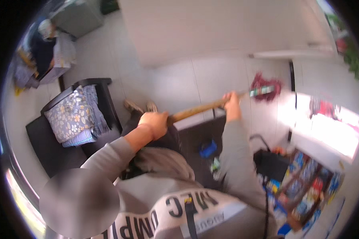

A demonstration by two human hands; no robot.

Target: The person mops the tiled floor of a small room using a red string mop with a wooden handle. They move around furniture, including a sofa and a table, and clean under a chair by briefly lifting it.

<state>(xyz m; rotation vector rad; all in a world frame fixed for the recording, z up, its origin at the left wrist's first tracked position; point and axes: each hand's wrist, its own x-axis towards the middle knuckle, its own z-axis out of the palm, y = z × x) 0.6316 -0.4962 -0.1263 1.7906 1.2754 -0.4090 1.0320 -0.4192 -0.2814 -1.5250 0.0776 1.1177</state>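
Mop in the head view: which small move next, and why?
Probably draw the dark red mop head slightly leftward: it is close to the dark strip at its right, while pale floor tiles show leftward. The left hand and right hand both grip the wooden handle.

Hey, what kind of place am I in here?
Possibly a small shop, perhaps inside a home: colourful packaged goods sit in rows at right, while the black chair with a floral cushion at left looks more domestic.
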